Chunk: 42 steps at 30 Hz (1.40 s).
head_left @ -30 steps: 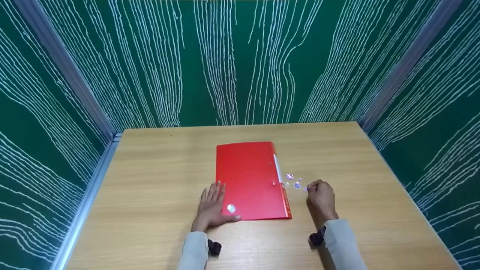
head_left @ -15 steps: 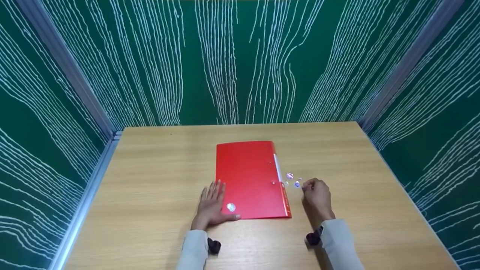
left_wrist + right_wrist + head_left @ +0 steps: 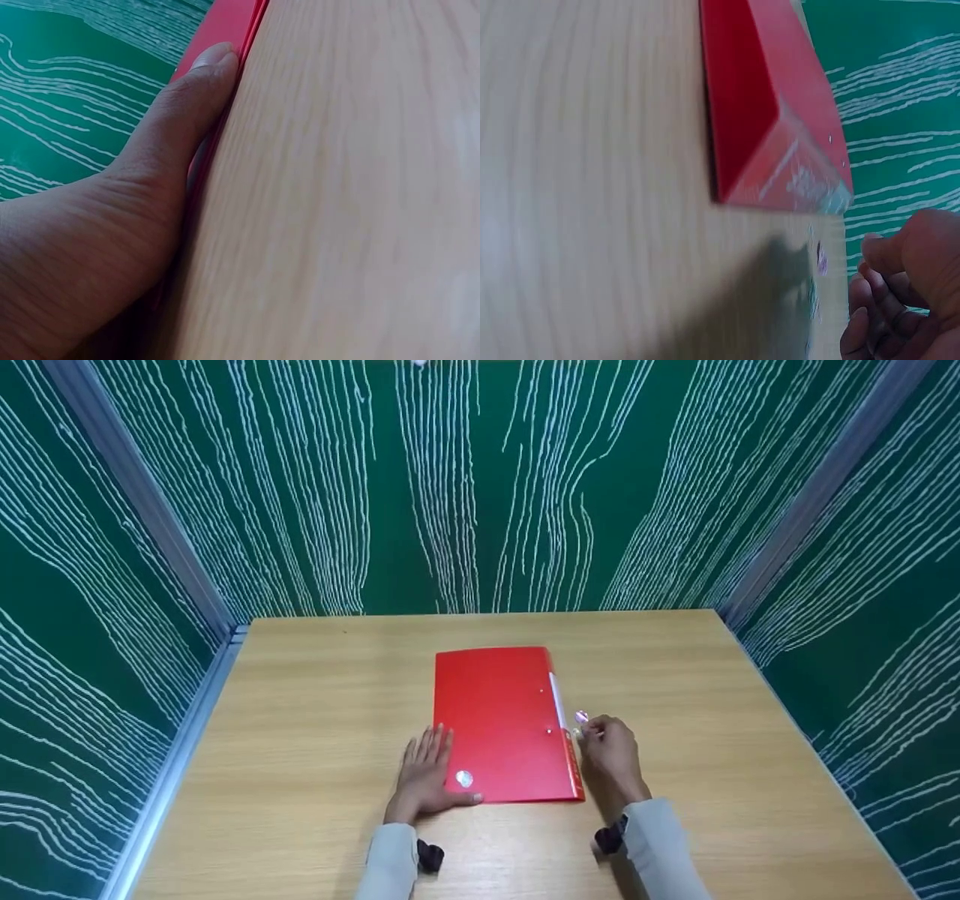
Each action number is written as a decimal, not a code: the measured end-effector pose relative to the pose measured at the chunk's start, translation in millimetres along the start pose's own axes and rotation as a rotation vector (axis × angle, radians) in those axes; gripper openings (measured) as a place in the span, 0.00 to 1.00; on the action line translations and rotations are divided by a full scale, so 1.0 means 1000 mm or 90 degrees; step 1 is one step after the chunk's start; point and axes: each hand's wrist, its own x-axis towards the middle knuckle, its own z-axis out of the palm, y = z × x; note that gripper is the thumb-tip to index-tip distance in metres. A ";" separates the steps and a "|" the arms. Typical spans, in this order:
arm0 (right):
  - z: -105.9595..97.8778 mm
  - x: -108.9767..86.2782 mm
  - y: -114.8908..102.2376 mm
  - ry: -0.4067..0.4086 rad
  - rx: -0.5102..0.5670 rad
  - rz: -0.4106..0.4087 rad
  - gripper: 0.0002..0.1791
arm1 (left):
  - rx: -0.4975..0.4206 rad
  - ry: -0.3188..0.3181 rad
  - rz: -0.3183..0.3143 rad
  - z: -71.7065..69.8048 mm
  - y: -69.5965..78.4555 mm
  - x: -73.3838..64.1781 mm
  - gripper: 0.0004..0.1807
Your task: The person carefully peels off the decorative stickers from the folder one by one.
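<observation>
Folder, red, lies on the desk, its near left corner under the left hand, spread wide. To its right, the right hand has a narrow grip beside small shiny pieces; I cannot tell whether it pinches one. They look light: a sideways brush could scatter them.

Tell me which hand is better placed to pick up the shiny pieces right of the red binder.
Right, most likely: the right hand is close beside the shiny pieces. The left hand rests at the left edge of the red binder, which lies between it and the pieces.
</observation>
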 end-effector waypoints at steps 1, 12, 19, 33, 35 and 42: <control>0.002 -0.001 -0.002 0.001 0.004 -0.004 0.08 | -0.002 0.000 0.000 0.000 0.000 0.000 0.67; 0.026 -0.003 -0.029 0.007 -0.001 -0.066 0.03 | 0.001 0.006 0.003 0.000 -0.001 0.000 0.67; 0.037 -0.007 -0.045 -0.030 0.007 -0.078 0.03 | -0.004 0.004 0.002 0.000 -0.002 0.000 0.67; 0.061 -0.021 -0.063 -0.128 -0.037 -0.104 0.04 | 0.016 0.012 -0.005 0.011 -0.010 0.006 0.70; 0.064 -0.023 -0.067 -0.141 -0.042 -0.109 0.04 | 0.018 0.014 -0.006 0.011 -0.010 0.006 0.70; 0.071 -0.023 -0.079 -0.205 -0.034 -0.114 0.03 | 0.012 0.017 -0.002 0.009 -0.008 0.005 0.70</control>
